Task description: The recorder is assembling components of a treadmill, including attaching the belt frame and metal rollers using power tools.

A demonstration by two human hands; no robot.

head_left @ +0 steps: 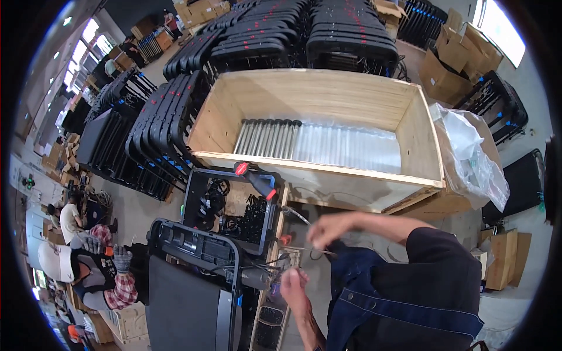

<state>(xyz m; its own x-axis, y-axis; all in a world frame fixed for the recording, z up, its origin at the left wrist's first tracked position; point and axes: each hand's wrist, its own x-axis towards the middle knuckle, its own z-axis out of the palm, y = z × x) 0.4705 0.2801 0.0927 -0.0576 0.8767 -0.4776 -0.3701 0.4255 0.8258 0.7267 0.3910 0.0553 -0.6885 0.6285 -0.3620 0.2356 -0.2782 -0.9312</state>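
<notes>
My right hand (pixel 331 230) is raised in front of my apron, its fingers curled and smeared by motion; a thin dark line, perhaps a cord, shows just below it. Lower down, my left hand (pixel 294 288) has its fingers bent together, and whatever they pinch is too small to make out. It is close to the motor end of a treadmill (pixel 193 304), where a grey cylindrical motor (pixel 256 278) and dark wires show. A black-and-red power screwdriver (pixel 255 180) lies across the edge of a black parts bin (pixel 270 225) holding dark cables and small black pieces.
Beyond the bin stands a large wooden crate (pixel 316 165) with metal tubes (pixel 266 139) and plastic-wrapped pieces. Stacked black frames (pixel 351 47) fill the back. At left, a co-worker's gloved hand (pixel 122 259) is near the treadmill. Cardboard boxes (pixel 503 257) stand at right.
</notes>
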